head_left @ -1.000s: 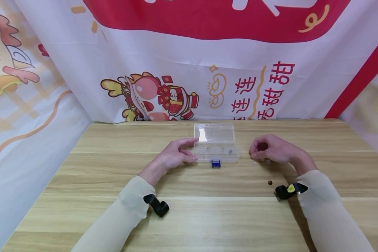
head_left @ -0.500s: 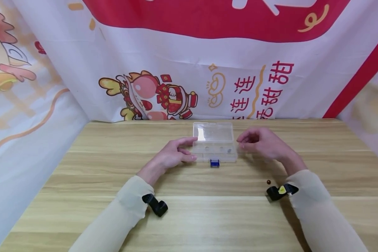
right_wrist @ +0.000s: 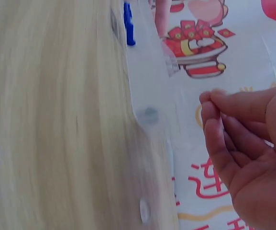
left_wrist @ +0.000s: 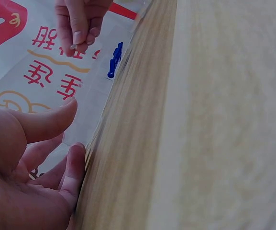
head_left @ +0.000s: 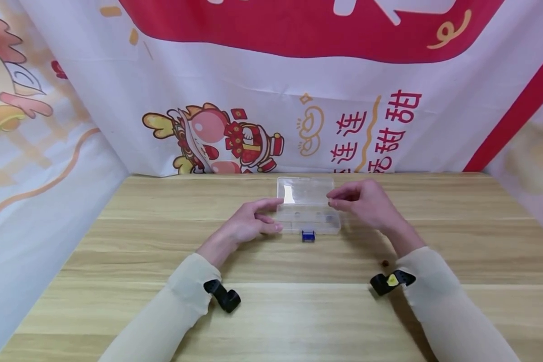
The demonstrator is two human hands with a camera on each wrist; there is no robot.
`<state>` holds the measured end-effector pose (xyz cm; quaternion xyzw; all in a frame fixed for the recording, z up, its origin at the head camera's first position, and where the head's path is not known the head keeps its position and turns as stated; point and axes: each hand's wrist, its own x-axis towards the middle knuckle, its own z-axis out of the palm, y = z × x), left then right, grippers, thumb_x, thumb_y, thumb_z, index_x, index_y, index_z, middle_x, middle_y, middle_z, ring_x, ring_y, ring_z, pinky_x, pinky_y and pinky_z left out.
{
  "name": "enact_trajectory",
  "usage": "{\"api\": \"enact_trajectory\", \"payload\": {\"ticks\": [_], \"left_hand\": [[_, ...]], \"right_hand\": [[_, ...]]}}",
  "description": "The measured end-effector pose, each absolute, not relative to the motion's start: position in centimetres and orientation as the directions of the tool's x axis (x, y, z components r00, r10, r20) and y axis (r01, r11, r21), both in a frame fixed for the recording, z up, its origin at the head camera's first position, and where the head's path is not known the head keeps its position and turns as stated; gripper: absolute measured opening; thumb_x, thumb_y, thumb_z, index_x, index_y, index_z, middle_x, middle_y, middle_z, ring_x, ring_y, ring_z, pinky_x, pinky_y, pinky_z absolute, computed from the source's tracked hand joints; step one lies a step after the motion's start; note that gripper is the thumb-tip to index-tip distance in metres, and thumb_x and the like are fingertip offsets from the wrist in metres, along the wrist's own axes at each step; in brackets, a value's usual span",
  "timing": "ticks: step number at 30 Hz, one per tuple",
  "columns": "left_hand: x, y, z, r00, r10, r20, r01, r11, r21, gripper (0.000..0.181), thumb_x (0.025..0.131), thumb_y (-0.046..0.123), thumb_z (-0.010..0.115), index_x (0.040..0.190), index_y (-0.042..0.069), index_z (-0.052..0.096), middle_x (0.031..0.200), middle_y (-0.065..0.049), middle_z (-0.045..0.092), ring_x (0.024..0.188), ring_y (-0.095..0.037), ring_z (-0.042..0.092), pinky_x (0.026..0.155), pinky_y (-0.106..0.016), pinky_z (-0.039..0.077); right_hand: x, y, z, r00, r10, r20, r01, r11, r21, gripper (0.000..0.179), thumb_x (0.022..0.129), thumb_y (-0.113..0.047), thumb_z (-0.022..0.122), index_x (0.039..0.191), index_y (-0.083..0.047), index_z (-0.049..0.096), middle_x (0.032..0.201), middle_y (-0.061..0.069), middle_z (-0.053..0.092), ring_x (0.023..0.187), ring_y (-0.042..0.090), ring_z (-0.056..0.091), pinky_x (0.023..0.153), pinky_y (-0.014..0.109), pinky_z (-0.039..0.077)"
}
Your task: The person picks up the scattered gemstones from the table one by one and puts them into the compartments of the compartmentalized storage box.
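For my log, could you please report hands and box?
Left hand at left end of clear compartment box; right hand near right end, pinching tiny item; lid open; nothing visibly blocking.

From here I see the left hand (head_left: 246, 224) touching the left end of an open clear box (head_left: 294, 228) on the desk (head_left: 307, 322), the right hand (head_left: 368, 203) pinching a tiny, unclear item (head_left: 329, 202) over the box's right side, and a brown bead (head_left: 385, 263) near the right sleeve (head_left: 439, 289).

Hanging cloth (head_left: 271, 75) before me, white: red characters, I read 连 (head_left: 350, 123) twice in one line, 甜 (head_left: 402, 106) twice in another; lowest characters partly hidden. White strokes (head_left: 389, 10) on red: cropped, illegible.
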<state>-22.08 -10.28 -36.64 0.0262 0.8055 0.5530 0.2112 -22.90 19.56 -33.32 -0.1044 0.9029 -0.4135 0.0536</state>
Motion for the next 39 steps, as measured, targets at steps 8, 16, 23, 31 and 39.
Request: {"api": "enact_trajectory", "payload": {"ticks": [8, 16, 23, 31, 39], "left_hand": [[-22.1, -10.4, -36.7, -0.907, 0.280, -0.313, -0.193, 0.383, 0.903, 0.067, 0.094, 0.014, 0.081, 0.151, 0.038, 0.057, 0.153, 0.004, 0.057, 0.113, -0.021, 0.065, 0.092, -0.028, 0.055], [-22.2, -10.3, -36.9, -0.911, 0.290, -0.294, -0.178, 0.368, 0.913, 0.068, 0.092, 0.011, 0.082, 0.151, 0.035, 0.058, 0.154, 0.001, 0.058, 0.113, -0.021, 0.065, 0.091, -0.028, 0.056], [-22.1, -10.2, -36.9, -0.912, 0.294, -0.285, -0.166, 0.370, 0.914, 0.070, 0.091, 0.011, 0.083, 0.152, 0.033, 0.058, 0.155, -0.001, 0.058, 0.115, -0.021, 0.065, 0.091, -0.028, 0.057], [-22.2, -10.2, -36.8, -0.914, 0.283, -0.292, -0.172, 0.383, 0.908, 0.068, 0.091, 0.011, 0.083, 0.151, 0.034, 0.059, 0.154, 0.001, 0.058, 0.116, -0.021, 0.065, 0.092, -0.029, 0.056], [-22.1, -10.3, -36.7, -0.911, 0.288, -0.295, -0.171, 0.387, 0.906, 0.067, 0.093, 0.013, 0.082, 0.152, 0.034, 0.058, 0.154, 0.001, 0.058, 0.117, -0.022, 0.064, 0.093, -0.031, 0.056]], "right_hand": [[-22.7, 17.7, -33.5, -0.987, -0.146, -0.061, -0.041, 0.608, -0.793, 0.024, 0.100, -0.016, 0.073, 0.124, -0.012, 0.078, 0.119, 0.009, 0.076, 0.104, 0.025, 0.066, 0.086, 0.033, 0.054], [-22.3, 16.2, -33.4, -0.991, -0.110, -0.081, -0.001, 0.599, -0.801, 0.022, 0.101, -0.016, 0.073, 0.122, -0.012, 0.079, 0.121, 0.007, 0.076, 0.105, 0.025, 0.064, 0.086, 0.033, 0.053], [-22.0, 15.5, -33.2, -0.993, -0.094, -0.068, -0.006, 0.626, -0.779, 0.021, 0.101, -0.016, 0.073, 0.120, -0.013, 0.080, 0.121, 0.007, 0.077, 0.103, 0.025, 0.063, 0.085, 0.033, 0.052], [-22.1, 14.3, -33.3, -0.993, -0.092, -0.071, -0.002, 0.623, -0.782, 0.020, 0.100, -0.017, 0.075, 0.119, -0.013, 0.080, 0.120, 0.007, 0.077, 0.104, 0.025, 0.063, 0.084, 0.033, 0.052], [-22.3, 12.9, -33.6, -0.991, -0.120, -0.058, -0.031, 0.631, -0.775, 0.020, 0.100, -0.017, 0.075, 0.118, -0.014, 0.081, 0.120, 0.008, 0.078, 0.107, 0.025, 0.067, 0.092, 0.037, 0.056]]}}
